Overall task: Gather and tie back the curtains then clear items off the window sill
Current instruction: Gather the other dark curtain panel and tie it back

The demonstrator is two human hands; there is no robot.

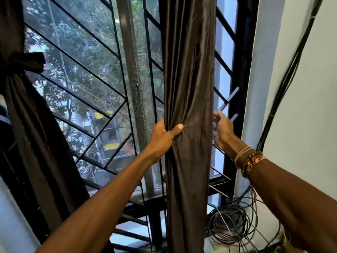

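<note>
While the gathered brown curtain [189, 70] hangs down the middle of my view from twelve o'clock to six, my left hand [164, 137] is clamped on its left edge just below centre. The thumb lies across the front folds, the fingers are wrapped out of sight behind, and the cloth bunches tight under that grip. My right hand [223, 130] sits at the curtain's right edge, toward three o'clock, with its fingers curled in by the fabric. I cannot tell whether they pinch the cloth or only brush it. Corded and beaded bracelets [246, 159] circle that wrist. At nine o'clock a second curtain [36, 125] hangs knotted [23, 61] against the black window grille [82, 70]. A coil of dark cable [231, 225] lies at five o'clock, beside the white wall [300, 106].
</note>
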